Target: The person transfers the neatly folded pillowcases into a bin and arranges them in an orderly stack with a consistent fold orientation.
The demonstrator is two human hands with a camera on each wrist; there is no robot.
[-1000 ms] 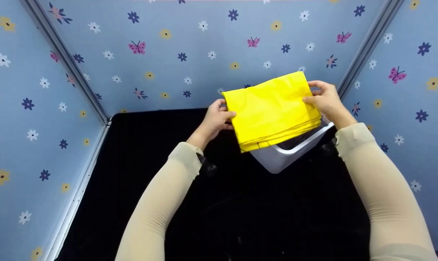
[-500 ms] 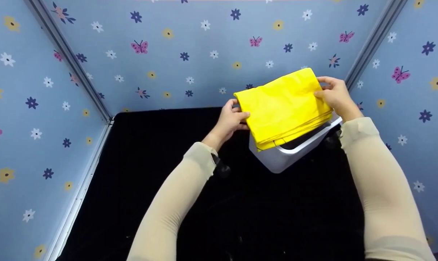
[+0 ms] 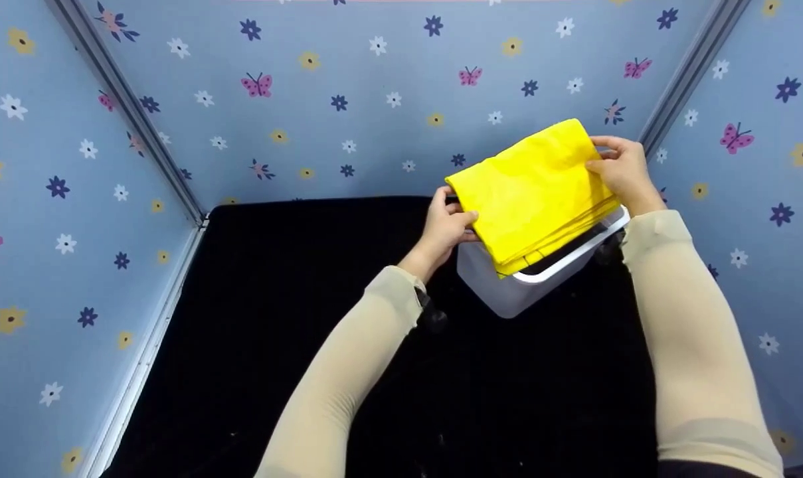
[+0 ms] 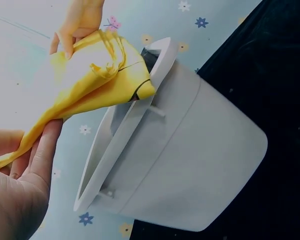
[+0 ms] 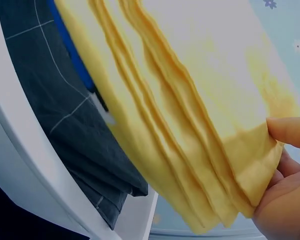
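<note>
A folded yellow cloth with thin black lines near its lower corner is held up between both hands. At its left edge my left hand pinches it, thumb on the near face and fingers behind. My right hand grips the opposite edge in the same way. Below the cloth stands a white plastic bin, its rim partly covered by the yellow layers in the head view. Inside the bin lies a dark grey fabric with thin white lines, seen in the right wrist view.
The bin stands on a black-covered surface near the back wall. Blue panels patterned with flowers and butterflies enclose the left, back and right sides. Grey metal posts run up the corners.
Both hands have carried the yellow cloth to the right, further over the bin. It looks narrower and more tilted now, with its right end higher. The bin stays put.
</note>
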